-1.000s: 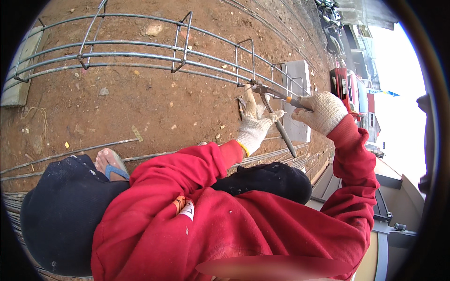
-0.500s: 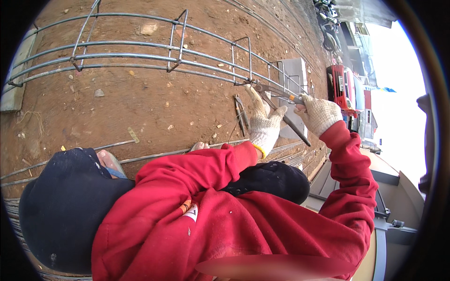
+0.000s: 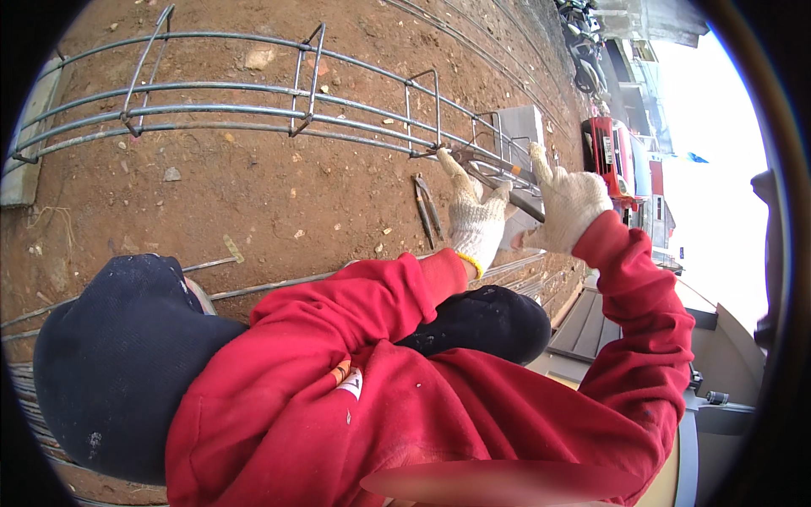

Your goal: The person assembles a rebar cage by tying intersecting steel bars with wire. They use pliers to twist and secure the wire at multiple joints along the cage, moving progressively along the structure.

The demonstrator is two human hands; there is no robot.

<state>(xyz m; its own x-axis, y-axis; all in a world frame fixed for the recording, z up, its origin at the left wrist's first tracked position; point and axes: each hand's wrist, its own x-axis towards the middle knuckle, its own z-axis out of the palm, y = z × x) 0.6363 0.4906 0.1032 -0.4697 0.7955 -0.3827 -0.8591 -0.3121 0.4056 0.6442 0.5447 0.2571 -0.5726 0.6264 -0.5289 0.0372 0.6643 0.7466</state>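
Note:
A long-handled cutter (image 3: 500,165) lies across the right part of a steel rebar cage (image 3: 228,110), its jaws at a corner of one square stirrup. My right hand (image 3: 573,204), in a knitted off-white glove, closes round the handles, with the index finger stretched toward the upper one. The handle ends are partly hidden by it. My left hand (image 3: 475,218), gloved alike, has its index finger pointing up to the stirrup corner beside the jaws and its thumb apart. Whether that fingertip touches the wire there I cannot tell. Pliers (image 3: 427,209) with dark handles lie on the soil to its left.
Concrete blocks (image 3: 518,127) support the cage at the right, with another support (image 3: 35,160) at the far left. Loose rods (image 3: 270,289) run along the ground by my knees. A red vehicle (image 3: 601,156) and motorcycles (image 3: 583,51) stand farther off.
My right hand has shifted from the upper handle to reach across both handles. The cutter's handles are closer together. My left hand stays by the stirrup corner.

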